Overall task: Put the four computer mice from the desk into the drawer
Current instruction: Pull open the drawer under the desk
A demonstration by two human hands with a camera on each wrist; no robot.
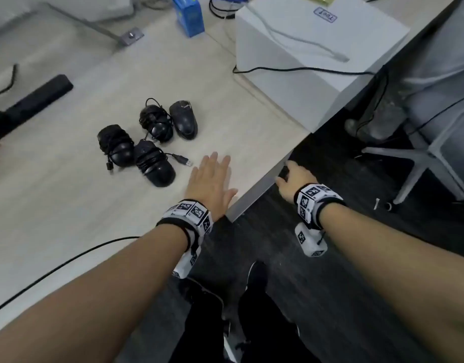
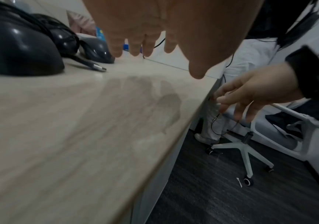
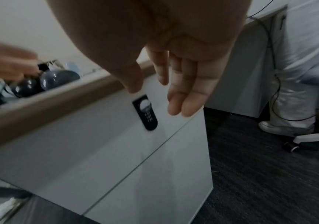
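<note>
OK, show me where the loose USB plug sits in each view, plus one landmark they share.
Head: the USB plug lies on the desk, just right of the nearest mouse, ahead of the left hand.
Left wrist: upper left, plug beside the big near mouse.
Right wrist: not visible.
Shared landmark: the desk's front edge.

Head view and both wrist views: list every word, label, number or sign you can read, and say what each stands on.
White box: a blue-bordered label, upside down, too blurred to read.
Blue carton: print too blurred.
Wrist bands: square coded markers, no words.
Drawer-front keypad lock: markings too small.
Four mice: no readable text.
</note>
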